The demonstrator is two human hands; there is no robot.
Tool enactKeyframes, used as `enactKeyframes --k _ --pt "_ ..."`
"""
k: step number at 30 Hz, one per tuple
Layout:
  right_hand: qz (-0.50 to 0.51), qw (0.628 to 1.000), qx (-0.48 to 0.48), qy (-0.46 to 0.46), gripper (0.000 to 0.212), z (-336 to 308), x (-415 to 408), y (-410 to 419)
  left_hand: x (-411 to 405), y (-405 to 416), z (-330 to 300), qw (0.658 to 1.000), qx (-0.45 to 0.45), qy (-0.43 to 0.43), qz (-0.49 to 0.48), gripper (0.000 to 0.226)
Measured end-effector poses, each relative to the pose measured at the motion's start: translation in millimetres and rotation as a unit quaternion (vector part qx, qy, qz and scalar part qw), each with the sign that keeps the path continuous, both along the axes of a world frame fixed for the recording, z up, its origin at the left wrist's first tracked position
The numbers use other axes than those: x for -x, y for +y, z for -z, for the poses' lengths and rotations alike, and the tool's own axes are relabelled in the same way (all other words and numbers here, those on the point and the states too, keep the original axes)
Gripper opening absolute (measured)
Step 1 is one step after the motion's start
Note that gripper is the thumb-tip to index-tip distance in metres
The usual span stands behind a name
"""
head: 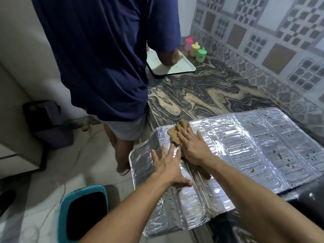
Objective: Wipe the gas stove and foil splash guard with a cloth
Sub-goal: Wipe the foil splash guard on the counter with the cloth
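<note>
At lower centre of the frame the foil splash guard (pixel 254 146) is laid flat, its left part overhanging the counter edge. The brown cloth (pixel 177 133) is pressed under the flat, spread right hand (pixel 192 148); the left hand (pixel 168 165), fingers splayed, pins the foil. Thin, light and easily creased, it is probably best held flat, not pinched.

A second person (pixel 105 58) in a dark blue shirt and light shorts stands in the upper left of the frame, facing away, with one hand on a white tray (pixel 175 67) at the far end of the marbled tabletop (pixel 201 95). Just beside the tray, near the patterned wall tiles (pixel 263 41), stand three small lidded containers: pink (pixel 188 43), yellow (pixel 195 49) and green (pixel 201 55). On the floor (pixel 43 199), lower left, stands a teal bin (pixel 82 213) with a dark inside.
</note>
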State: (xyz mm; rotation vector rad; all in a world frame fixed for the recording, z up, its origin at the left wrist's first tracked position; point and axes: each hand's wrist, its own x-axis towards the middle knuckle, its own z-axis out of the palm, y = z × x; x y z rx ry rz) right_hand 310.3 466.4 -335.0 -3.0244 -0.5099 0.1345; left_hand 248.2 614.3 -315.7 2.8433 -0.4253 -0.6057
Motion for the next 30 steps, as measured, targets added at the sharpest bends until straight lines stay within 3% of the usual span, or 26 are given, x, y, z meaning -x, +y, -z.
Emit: enactKeyframes --k 10,18,21,24,30 --pt "0.031 0.999 0.035 0.024 0.057 -7 -34 4 0 0 -5 1.000 -0.011 0.016 0.001 0.130" --pt "0.242 0.969 0.007 0.051 0.063 -15 -40 -75 0 0 -10 1.000 -0.006 0.027 -0.002 0.132" --pt "0.123 0.991 -0.047 -0.011 0.056 -12 -32 -48 -1 -1 -14 1.000 -0.006 0.027 0.000 0.132" --pt "-0.004 1.000 -0.026 -0.017 0.058 5 -13 -17 -1 -3 -17 1.000 -0.013 0.021 -0.007 0.132" --pt "0.173 0.984 -0.021 -0.033 0.057 8 -23 -53 -3 -2 -12 1.000 -0.018 0.019 -0.002 0.133"
